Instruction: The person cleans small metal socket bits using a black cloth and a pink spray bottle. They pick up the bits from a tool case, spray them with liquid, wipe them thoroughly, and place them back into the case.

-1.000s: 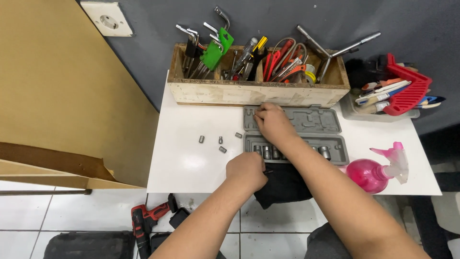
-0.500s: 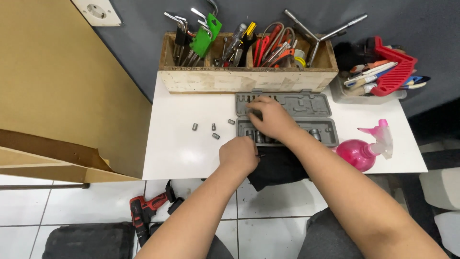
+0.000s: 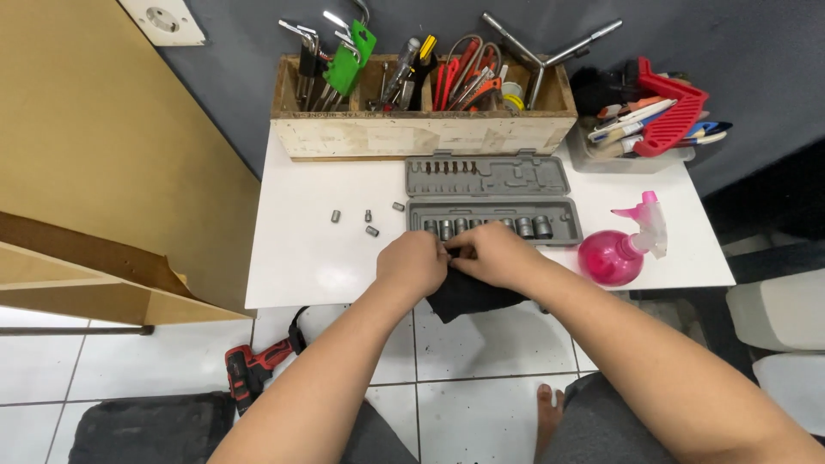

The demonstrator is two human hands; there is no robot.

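Note:
My left hand (image 3: pixel 412 262) is closed in a fist on the top edge of a black cloth (image 3: pixel 468 298) that hangs over the front edge of the white table (image 3: pixel 301 266). My right hand (image 3: pixel 496 255) is curled beside it, fingertips touching the left hand's fingers; what they pinch is hidden. Just behind both hands lies an open grey socket case (image 3: pixel 490 185), with a row of sockets in its near half and small bits in its lid. Several loose sockets (image 3: pixel 371 230) lie to the left of the case.
A wooden box of tools (image 3: pixel 421 133) stands along the back wall. A pink spray bottle (image 3: pixel 606 256) is at the right, with a tray of pens and a red rack (image 3: pixel 662 120) behind it. A red drill (image 3: pixel 249 369) lies on the tiled floor.
My right hand has pulled back from the case lid to meet my left hand at the cloth. The view has shifted so the table sits higher in the frame.

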